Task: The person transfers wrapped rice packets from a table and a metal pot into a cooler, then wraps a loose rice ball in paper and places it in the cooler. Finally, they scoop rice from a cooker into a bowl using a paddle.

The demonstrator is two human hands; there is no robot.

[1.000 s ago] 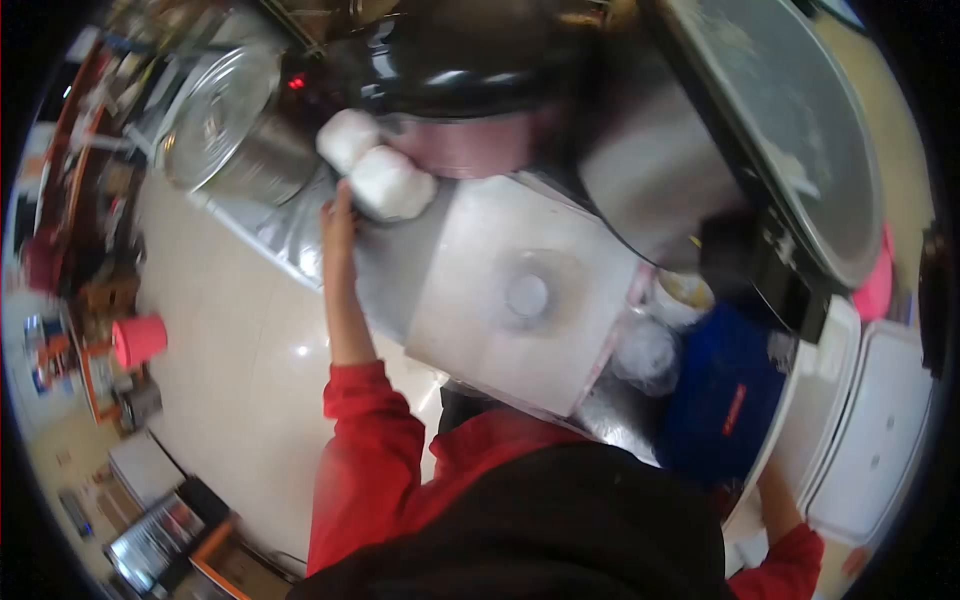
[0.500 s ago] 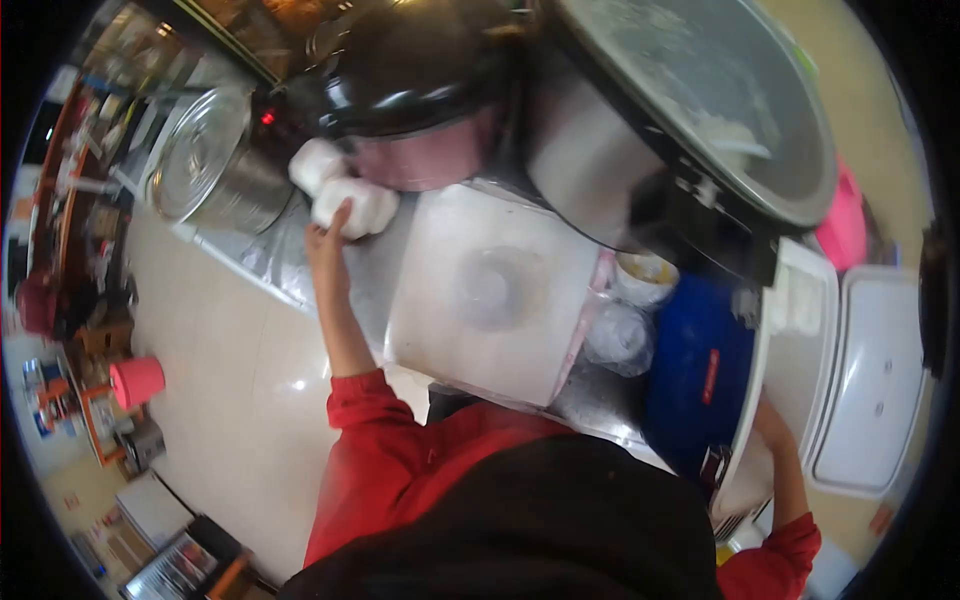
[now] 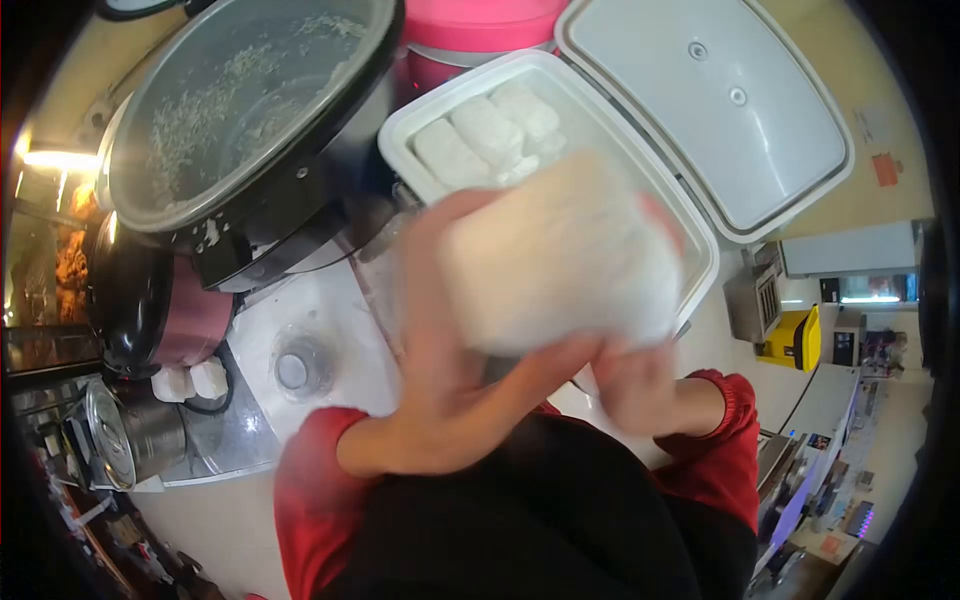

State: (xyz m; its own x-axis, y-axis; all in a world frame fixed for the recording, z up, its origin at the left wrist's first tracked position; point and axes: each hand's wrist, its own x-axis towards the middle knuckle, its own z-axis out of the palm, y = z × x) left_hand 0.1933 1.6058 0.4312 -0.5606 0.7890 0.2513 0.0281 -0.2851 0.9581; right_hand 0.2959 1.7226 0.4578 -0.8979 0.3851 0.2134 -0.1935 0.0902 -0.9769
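Observation:
Close to the camera, both my hands hold a large white wrapped packet, blurred by motion. My left hand curls round its left side and underside. On the lower right, the fingers of my right hand press against it, and a fingertip shows at its far right edge. Behind the packet is an uncovered white cooler box, partly hidden by it. Several similar white packets lie inside the box at its far left end.
A big open rice pot with rice stuck to its wall stands left. Beyond it are a maroon cooker, two small white packets and a steel pot. White sheets bear a plastic-wrapped item. The cooler lid hangs back right.
The view has turned right towards the cooler box. My left hand has left the small packets by the maroon cooker, my right hand has come out of the box, and both now hold the large packet.

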